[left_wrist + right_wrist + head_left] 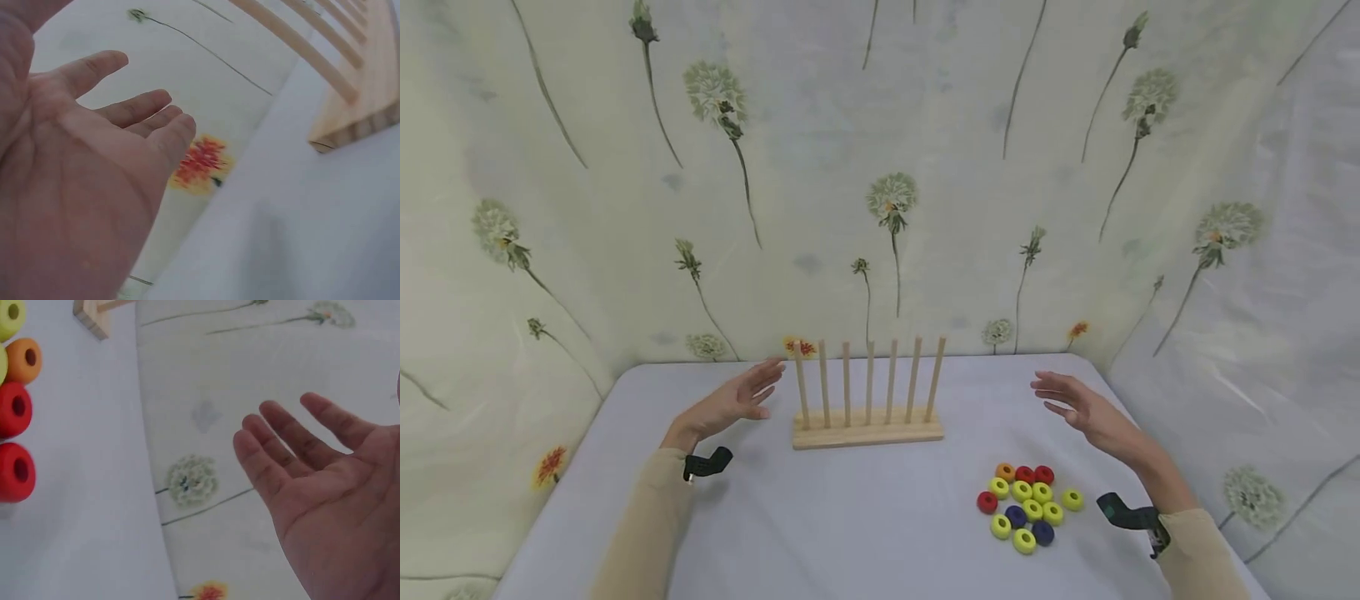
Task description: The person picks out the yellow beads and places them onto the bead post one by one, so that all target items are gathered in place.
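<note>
At far left, a pale left sleeve [638,525] extends over the white table [850,517], with a dark left wrist mount [706,463] at its cuff. The left hand [732,403] is raised just beside the stand, its fingers extended and relaxed, thumb and fingertips apart; the left wrist view shows the palm and spread fingers, with one end of the stand at upper right.

Right of this hand stands the wooden stand [868,434], near the far edge of the table: a flat oblong base carrying a row of seven upright pegs [869,383]. Behind it hangs a pale cloth [805,208] printed with dandelions.

Farther right, and nearer the person than the stand, fourteen rings [1032,517] lie loosely grouped on the table, several touching. They comprise one orange ring [1004,478] at the far side, three red rings [987,507], two blue rings [1042,541] and eight yellow rings [1024,549]; one of the yellow lies slightly apart at the right of the group.

The right hand [1084,410] is raised beyond and to the right of the rings, fingers extended and spread, clear of them. A dark right wrist mount [1126,512] sits at the cuff of the pale right sleeve [1201,554], at far right.
</note>
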`<state>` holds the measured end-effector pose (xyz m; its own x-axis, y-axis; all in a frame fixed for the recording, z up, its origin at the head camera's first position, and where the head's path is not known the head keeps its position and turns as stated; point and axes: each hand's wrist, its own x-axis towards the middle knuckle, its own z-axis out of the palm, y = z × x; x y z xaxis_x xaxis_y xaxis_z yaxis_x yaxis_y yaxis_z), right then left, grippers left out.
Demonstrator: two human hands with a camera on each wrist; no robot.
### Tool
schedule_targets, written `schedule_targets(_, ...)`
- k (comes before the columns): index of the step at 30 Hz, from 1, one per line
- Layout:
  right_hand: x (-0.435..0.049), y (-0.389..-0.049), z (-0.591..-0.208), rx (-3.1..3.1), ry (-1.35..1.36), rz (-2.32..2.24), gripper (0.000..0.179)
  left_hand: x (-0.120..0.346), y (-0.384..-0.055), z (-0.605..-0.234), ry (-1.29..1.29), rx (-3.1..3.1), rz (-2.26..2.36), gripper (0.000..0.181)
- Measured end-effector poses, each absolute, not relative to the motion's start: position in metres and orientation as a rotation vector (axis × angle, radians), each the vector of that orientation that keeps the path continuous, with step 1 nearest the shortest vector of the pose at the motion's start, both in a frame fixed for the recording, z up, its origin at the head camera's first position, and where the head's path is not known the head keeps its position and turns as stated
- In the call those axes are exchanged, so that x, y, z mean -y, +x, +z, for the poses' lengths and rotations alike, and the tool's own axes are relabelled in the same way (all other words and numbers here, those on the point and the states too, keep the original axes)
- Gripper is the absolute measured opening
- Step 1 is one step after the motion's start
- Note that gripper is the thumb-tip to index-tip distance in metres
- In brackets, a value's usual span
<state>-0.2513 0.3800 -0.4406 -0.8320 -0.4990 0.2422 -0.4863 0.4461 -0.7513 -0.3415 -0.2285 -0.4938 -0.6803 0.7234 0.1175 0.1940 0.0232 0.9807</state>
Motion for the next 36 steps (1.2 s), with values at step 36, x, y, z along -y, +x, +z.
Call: schedule_targets(36,-0.445,-0.224,-0.540,-2.349,-0.128,-1.357,0.054,0.182,-0.350,-0.542,0.820,-2.383,1.214,0.067)
